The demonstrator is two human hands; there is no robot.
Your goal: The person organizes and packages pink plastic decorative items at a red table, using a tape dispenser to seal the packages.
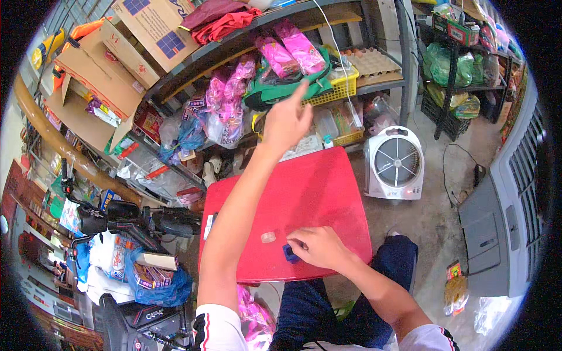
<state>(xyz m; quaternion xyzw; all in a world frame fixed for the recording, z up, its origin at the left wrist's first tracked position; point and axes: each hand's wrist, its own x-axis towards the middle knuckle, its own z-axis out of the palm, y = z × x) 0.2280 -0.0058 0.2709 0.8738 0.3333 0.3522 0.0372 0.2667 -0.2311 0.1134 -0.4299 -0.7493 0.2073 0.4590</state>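
Observation:
My left hand [287,121] reaches forward over the far edge of a red table [293,193]. Its index finger is stretched out and thumb apart, with nothing seen in it. In this view the fingertip overlaps a green bag [281,92] on the shelf; whether they touch I cannot tell. On the near part of the tabletop, my right hand [321,247] is closed around a small dark blue object [290,254], partly hidden by the fingers. Just left of it lies a small translucent, pale piece [268,237]. A white item [208,226] sits at the table's left edge.
A white box fan [393,164] stands right of the table. Behind, a shelf holds pink packages [298,47], a yellow basket [342,88] and egg trays [372,63]. Cardboard boxes [99,70] are at far left, a motorbike [129,219] at left, a grey cabinet [497,205] at right.

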